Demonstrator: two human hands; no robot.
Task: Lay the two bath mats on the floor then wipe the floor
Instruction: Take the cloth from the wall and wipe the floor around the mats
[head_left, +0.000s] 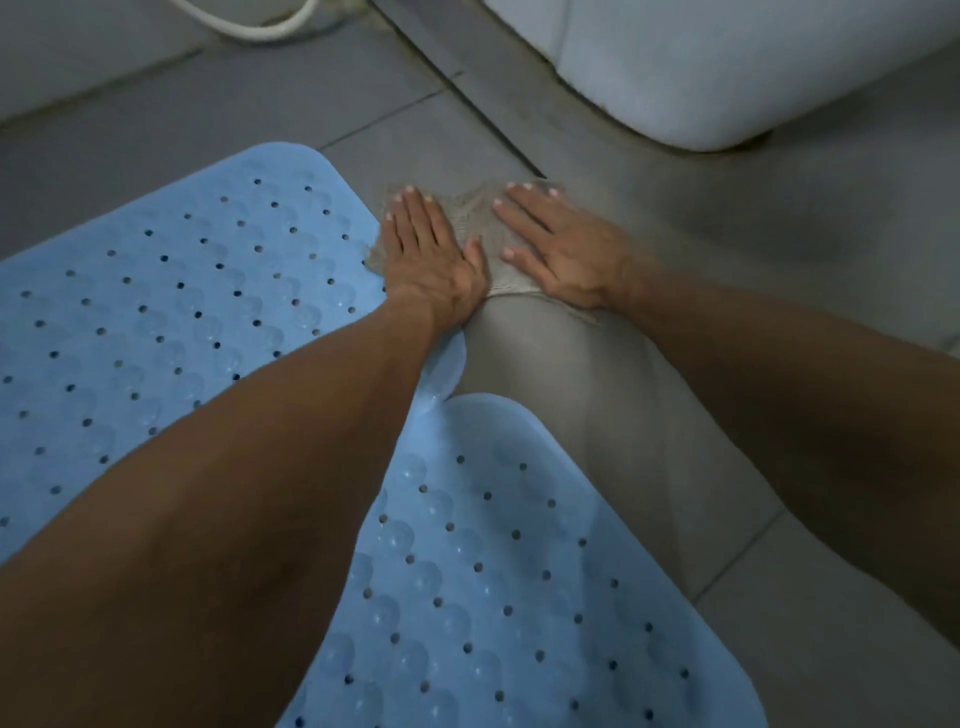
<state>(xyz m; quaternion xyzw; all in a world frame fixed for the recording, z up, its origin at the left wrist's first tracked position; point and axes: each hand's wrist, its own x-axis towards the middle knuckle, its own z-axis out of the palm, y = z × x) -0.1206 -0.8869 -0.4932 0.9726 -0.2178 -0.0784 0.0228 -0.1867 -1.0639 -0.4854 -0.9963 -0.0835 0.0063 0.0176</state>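
Two light blue rubber bath mats with rows of holes lie flat on the grey tiled floor (779, 249): one mat (171, 291) at the left, the other mat (498, 582) in the lower middle. A grey-beige cloth (475, 218) is spread on the tiles just beyond the mats. My left hand (428, 254) presses flat on the cloth's left part, at the edge of the left mat. My right hand (561, 244) presses flat on its right part. Both hands have their fingers spread. A wet sheen shows on the tiles below the cloth.
A white rounded fixture (727, 67) stands on the floor at the upper right. A white hose (260, 26) curves along the top left by the wall. A dark groove (467, 98) runs diagonally across the tiles above the cloth.
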